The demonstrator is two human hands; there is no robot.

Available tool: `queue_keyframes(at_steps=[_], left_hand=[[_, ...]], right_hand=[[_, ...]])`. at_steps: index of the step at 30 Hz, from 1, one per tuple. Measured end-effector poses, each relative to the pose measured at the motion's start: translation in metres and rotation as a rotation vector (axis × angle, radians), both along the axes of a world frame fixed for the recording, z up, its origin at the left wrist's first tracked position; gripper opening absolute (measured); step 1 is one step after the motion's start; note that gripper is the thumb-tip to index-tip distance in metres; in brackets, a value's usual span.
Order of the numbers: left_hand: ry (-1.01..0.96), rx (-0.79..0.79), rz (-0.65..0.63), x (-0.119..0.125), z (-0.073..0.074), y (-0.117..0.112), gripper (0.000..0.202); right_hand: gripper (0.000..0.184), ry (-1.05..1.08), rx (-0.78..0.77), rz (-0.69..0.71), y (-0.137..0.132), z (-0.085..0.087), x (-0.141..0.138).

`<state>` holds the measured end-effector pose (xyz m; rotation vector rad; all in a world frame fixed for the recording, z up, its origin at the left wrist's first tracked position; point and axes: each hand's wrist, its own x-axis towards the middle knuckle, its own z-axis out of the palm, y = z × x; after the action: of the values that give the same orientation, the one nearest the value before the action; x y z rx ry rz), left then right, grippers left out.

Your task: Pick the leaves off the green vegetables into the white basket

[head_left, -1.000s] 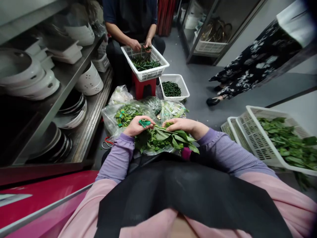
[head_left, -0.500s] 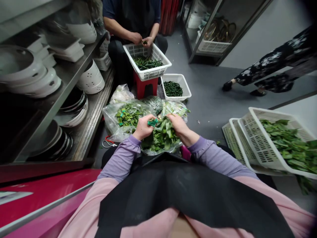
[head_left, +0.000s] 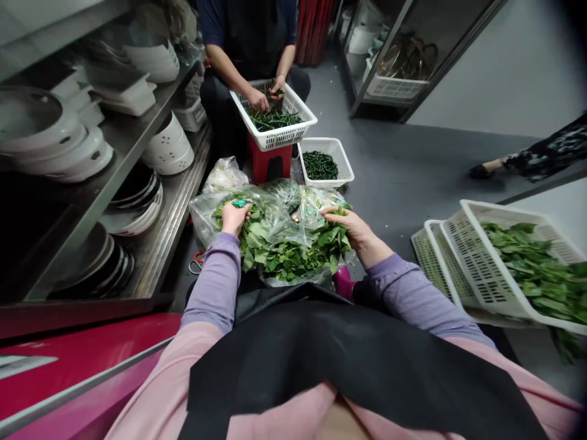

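My left hand (head_left: 233,219) is closed around the stem end of leafy greens (head_left: 257,241), with a bit of green tape (head_left: 239,203) showing at its top. Over on the right, my right hand (head_left: 355,229) pinches the stems of another clump of greens (head_left: 334,239), whose leaves hang below the fingers. Between the two hands lies a clear plastic bag (head_left: 293,229), with a heap of loose leaves (head_left: 293,258) in front of it.
Across from me, a person's hands (head_left: 263,98) work over a white basket (head_left: 300,129) on a red stool (head_left: 261,162). Another basket of green pods (head_left: 337,182) stands on the floor. Stacked baskets (head_left: 486,269) with greens are at right, dish shelves (head_left: 169,208) at left. Red-handled scissors (head_left: 197,261) lie nearby.
My hands have moved apart, the left going left with the taped stems and the right slightly right with its clump. The co-worker's hands have lowered into the basket; the walking person has moved right.
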<state>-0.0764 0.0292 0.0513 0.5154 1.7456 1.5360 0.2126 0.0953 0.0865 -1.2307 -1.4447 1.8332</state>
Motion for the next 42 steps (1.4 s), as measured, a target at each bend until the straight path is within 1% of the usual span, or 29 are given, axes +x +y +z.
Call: queue_keyframes(at_steps=[2,4,6,8,10,12,14,16,18,20,22,24,25,27,29,31,35,37,38,40,42], left_hand=[[-0.096,0.060,-0.032,0.011,0.006,-0.002,0.027],[-0.246,0.097,-0.141,0.026,0.013,-0.005,0.031],[-0.384,0.095,-0.268,0.044,0.020,-0.008,0.035],[-0.461,0.103,-0.364,0.062,0.023,-0.012,0.038],[-0.505,0.123,-0.426,0.075,0.025,-0.015,0.039],[-0.532,0.117,-0.451,0.081,0.025,-0.017,0.040],[-0.551,0.084,-0.436,0.082,0.024,-0.018,0.040],[-0.542,0.055,-0.412,0.078,0.023,-0.020,0.040],[-0.510,0.050,-0.420,0.075,0.023,-0.021,0.040],[-0.478,0.070,-0.462,0.072,0.023,-0.024,0.042],[-0.456,0.105,-0.529,0.072,0.024,-0.026,0.042],[-0.437,0.138,-0.630,0.073,0.027,-0.029,0.041],[-0.427,0.154,-0.676,0.074,0.029,-0.030,0.039],[-0.413,0.181,-0.744,0.075,0.032,-0.032,0.035],[-0.409,0.194,-0.772,0.077,0.034,-0.033,0.034],[-0.412,0.196,-0.773,0.078,0.034,-0.033,0.035],[-0.418,0.177,-0.712,0.076,0.029,-0.031,0.035],[-0.405,0.171,-0.688,0.071,0.026,-0.029,0.035],[-0.391,0.174,-0.674,0.069,0.024,-0.028,0.035],[-0.334,0.196,-0.643,0.067,0.023,-0.028,0.033],[-0.211,0.233,-0.606,0.072,0.025,-0.031,0.031]], right_hand=[[0.035,-0.029,0.074,0.028,-0.004,0.005,0.002],[0.028,-0.100,0.228,0.108,-0.010,0.012,-0.003],[0.025,-0.200,0.411,0.251,-0.019,0.019,-0.015],[0.026,-0.331,0.569,0.376,-0.029,0.024,-0.032],[0.029,-0.468,0.643,0.458,-0.037,0.025,-0.049],[0.030,-0.548,0.604,0.515,-0.041,0.022,-0.059],[0.026,-0.535,0.489,0.534,-0.041,0.016,-0.062],[0.024,-0.459,0.356,0.481,-0.040,0.010,-0.058],[0.025,-0.358,0.246,0.403,-0.036,0.006,-0.051],[0.026,-0.275,0.159,0.376,-0.032,0.007,-0.045],[0.026,-0.223,0.048,0.406,-0.028,0.011,-0.040],[0.027,-0.185,-0.051,0.446,-0.023,0.016,-0.037],[0.027,-0.171,-0.074,0.459,-0.021,0.018,-0.035],[0.026,-0.162,-0.074,0.491,-0.018,0.021,-0.034],[0.025,-0.164,-0.091,0.546,-0.018,0.021,-0.033],[0.025,-0.127,-0.150,0.571,-0.021,0.016,-0.034],[0.030,0.001,-0.237,0.537,-0.032,0.004,-0.035],[0.029,0.005,-0.264,0.474,-0.036,0.000,-0.035],[0.027,-0.004,-0.262,0.418,-0.038,-0.001,-0.034],[0.022,-0.020,-0.204,0.280,-0.042,-0.002,-0.034],[0.017,-0.023,-0.117,0.174,-0.043,-0.004,-0.038]])
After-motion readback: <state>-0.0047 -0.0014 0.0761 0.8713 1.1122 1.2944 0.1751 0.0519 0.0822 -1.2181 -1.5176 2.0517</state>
